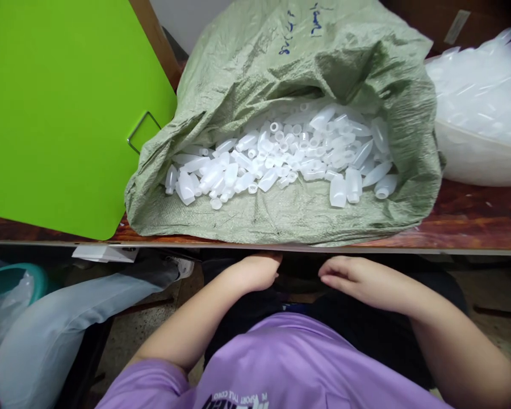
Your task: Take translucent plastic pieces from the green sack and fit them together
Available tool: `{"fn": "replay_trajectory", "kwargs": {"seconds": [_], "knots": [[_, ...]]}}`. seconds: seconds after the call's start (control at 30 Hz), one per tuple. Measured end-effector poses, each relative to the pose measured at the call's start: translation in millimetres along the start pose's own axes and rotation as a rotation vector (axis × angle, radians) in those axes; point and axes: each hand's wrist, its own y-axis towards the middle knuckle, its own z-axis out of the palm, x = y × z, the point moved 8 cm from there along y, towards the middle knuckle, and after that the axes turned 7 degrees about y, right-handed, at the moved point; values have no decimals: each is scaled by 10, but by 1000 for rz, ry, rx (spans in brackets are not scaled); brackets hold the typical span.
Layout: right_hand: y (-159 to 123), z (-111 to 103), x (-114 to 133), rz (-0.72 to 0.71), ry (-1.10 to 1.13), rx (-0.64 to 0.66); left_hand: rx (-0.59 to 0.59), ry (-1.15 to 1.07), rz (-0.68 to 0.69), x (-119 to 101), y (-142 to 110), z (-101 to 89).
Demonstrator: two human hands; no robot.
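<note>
bottles, translucent, lie heaped in the mouth of a green sack on the table — below its edge, i see the right hand, fingers loosely bent, slightly apart; the left hand curls inward — whether it grips anything, i cannot tell.

- Your head-worn camera looks forward and steeply down, close above your purple T-shirt, which spans the lower middle.
- Your left hand and right hand fall just below center.
- Farther ahead, it faces the open woven sack.
</note>
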Motion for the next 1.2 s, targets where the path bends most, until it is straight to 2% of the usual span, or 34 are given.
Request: {"fn": "replay_trajectory", "kwargs": {"seconds": [0.03, 0.07, 0.17, 0.2, 0.23, 0.3, 0.33, 0.37, 0.47, 0.6, 0.67, 0.8, 0.97, 1.07, 1.2], "knots": [[-4, -76, 148, -64, 22, -7, 42, -3, 42, -11, -129, -59], [14, -206, 281, -114, 16, -79, 57, -33, 93, -27, -263, -155], [175, -701, 557, -133, -202, -451, 27, -180, 244, -41, -612, -554], [271, -828, 616, -103, -309, -539, -66, -196, 220, 41, -674, -740], [394, -923, 665, -72, -409, -590, -225, -158, 147, 180, -716, -957], [683, -1022, 744, -48, -562, -604, -556, 81, -83, 520, -801, -1349], [828, -1032, 779, -59, -628, -583, -662, 240, -186, 664, -825, -1478], [961, -1024, 806, -73, -686, -554, -703, 383, -245, 781, -811, -1550], [1209, -966, 836, -92, -793, -489, -676, 610, -252, 1037, -680, -1594], [1143, -943, 888, -115, -777, -544, -616, 657, -170, 1141, -585, -1559], [1006, -937, 899, -129, -658, -570, -597, 668, -146, 1133, -564, -1548], [718, -833, 815, -123, -275, -539, -588, 711, -110, 1123, -512, -1553], [496, -587, 766, -183, -81, -520, -565, 757, -60, 1092, -449, -1560], [451, -491, 743, -219, 24, -533, -668, 745, -18, 986, -528, -1619], [363, -479, 823, -306, 59, -618, -934, 642, 112, 677, -789, -1666]]}}
